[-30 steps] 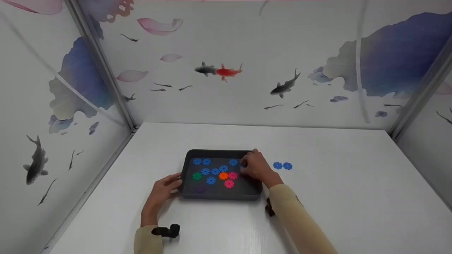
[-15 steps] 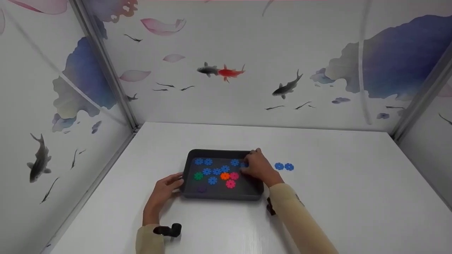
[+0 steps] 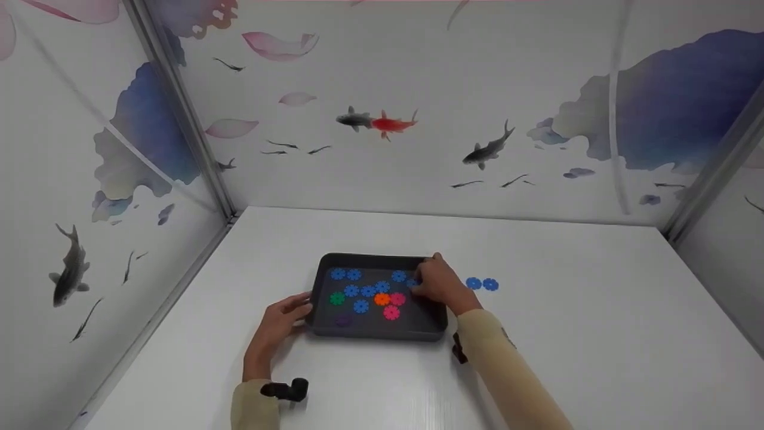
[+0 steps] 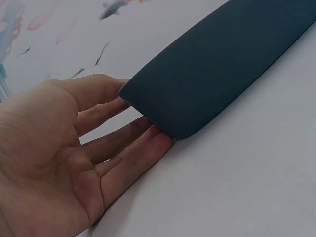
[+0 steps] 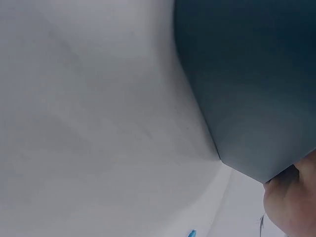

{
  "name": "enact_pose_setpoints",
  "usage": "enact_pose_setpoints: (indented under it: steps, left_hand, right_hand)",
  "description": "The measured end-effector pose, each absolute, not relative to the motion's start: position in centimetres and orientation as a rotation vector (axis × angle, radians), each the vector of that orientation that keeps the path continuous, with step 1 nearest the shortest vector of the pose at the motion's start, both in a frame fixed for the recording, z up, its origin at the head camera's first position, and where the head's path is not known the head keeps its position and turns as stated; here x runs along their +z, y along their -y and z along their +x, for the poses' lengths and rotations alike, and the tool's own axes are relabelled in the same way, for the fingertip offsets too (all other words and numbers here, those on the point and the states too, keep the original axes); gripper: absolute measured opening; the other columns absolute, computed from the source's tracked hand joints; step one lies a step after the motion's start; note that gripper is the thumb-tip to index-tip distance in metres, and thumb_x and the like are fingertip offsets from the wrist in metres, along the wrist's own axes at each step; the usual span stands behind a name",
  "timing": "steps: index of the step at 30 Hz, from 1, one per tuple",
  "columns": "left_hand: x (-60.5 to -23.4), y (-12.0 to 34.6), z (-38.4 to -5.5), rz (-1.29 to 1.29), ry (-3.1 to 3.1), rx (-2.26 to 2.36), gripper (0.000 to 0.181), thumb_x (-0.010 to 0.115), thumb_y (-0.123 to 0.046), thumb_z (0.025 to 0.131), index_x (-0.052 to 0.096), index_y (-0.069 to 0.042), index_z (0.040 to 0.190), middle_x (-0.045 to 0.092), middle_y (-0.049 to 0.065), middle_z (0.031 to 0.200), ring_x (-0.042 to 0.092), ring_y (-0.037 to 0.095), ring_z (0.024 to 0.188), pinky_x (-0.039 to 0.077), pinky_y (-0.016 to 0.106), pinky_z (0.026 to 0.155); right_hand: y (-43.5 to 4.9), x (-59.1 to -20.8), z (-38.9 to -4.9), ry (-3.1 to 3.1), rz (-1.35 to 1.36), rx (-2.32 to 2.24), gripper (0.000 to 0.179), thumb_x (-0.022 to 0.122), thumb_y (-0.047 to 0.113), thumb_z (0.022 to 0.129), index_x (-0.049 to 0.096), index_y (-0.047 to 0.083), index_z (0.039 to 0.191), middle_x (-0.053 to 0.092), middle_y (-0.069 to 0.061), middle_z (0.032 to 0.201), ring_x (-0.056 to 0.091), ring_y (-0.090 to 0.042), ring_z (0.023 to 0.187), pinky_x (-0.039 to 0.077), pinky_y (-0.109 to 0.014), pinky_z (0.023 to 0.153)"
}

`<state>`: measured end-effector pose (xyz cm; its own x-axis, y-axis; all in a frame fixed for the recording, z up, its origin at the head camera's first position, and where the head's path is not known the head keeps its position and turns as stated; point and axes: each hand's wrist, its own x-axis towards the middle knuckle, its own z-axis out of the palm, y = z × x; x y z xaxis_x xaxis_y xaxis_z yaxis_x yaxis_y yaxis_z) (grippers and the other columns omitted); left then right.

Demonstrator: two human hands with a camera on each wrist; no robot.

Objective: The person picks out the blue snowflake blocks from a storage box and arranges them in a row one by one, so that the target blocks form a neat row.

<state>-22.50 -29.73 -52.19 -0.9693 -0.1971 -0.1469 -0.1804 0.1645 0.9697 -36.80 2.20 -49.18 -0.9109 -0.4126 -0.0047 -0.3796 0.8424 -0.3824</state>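
In the head view, a dark grey tray (image 3: 376, 332) holds several notched plastic snowflake discs: blue ones, a green disc (image 3: 337, 298), an orange disc (image 3: 382, 299), two pink discs (image 3: 391, 312) and a purple disc (image 3: 343, 321). My left hand (image 3: 279, 319) touches the tray's left side; in the left wrist view its fairly straight fingers meet the outer wall and rim. My right hand (image 3: 440, 280) reaches over the right rim, its curled fingers pinching a blue disc (image 3: 411, 283) near the tray floor. That disc is partly covered by the fingers. In the right wrist view the tray wall hides most of the hand.
Two blue discs (image 3: 482, 283) lie side by side on the white table (image 3: 567, 322), to the right of the tray. Walls printed with fish and petals enclose the table at the back and both sides.
The whole head view has shifted slightly. My right hand has moved slightly toward the front of the tray along with the blue disc. My left hand stays at the tray's side.
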Motion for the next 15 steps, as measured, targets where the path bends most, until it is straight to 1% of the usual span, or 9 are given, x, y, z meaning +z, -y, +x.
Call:
enact_pose_setpoints:
  steps: [4, 9, 15]
  left_hand:
    - [-52.3, 29.73, -22.65, 0.385, 2.385, -1.992, 0.046, 0.066, -0.024, 0.098, 0.058, -0.009, 0.141, 0.057, 0.02, 0.144, 0.057, 0.033, 0.13, 0.053, 0.047, 0.102]
    - [-52.29, 29.79, -22.69, 0.398, 2.385, -1.993, 0.046, 0.066, -0.023, 0.098, 0.059, -0.009, 0.14, 0.057, 0.019, 0.143, 0.058, 0.032, 0.129, 0.054, 0.046, 0.101]
    - [-52.29, 29.86, -22.65, 0.395, 2.398, -1.985, 0.045, 0.065, -0.022, 0.098, 0.058, -0.009, 0.141, 0.058, 0.019, 0.143, 0.058, 0.032, 0.129, 0.054, 0.047, 0.101]
  right_hand:
    - [-2.23, -49.28, -36.95, -2.921, -0.615, -0.6, 0.031, 0.078, 0.024, 0.084, 0.076, 0.002, 0.106, 0.064, -0.012, 0.105, 0.052, -0.023, 0.102, 0.055, -0.038, 0.097]
    - [-2.22, -49.44, -37.16, -2.928, -0.651, -0.592, 0.03, 0.079, 0.023, 0.082, 0.076, 0.001, 0.103, 0.064, -0.012, 0.102, 0.052, -0.023, 0.099, 0.056, -0.038, 0.093]
    - [-2.26, -49.31, -37.26, -2.943, -0.697, -0.537, 0.031, 0.079, 0.025, 0.081, 0.076, 0.002, 0.103, 0.064, -0.011, 0.101, 0.051, -0.023, 0.1, 0.056, -0.037, 0.093]
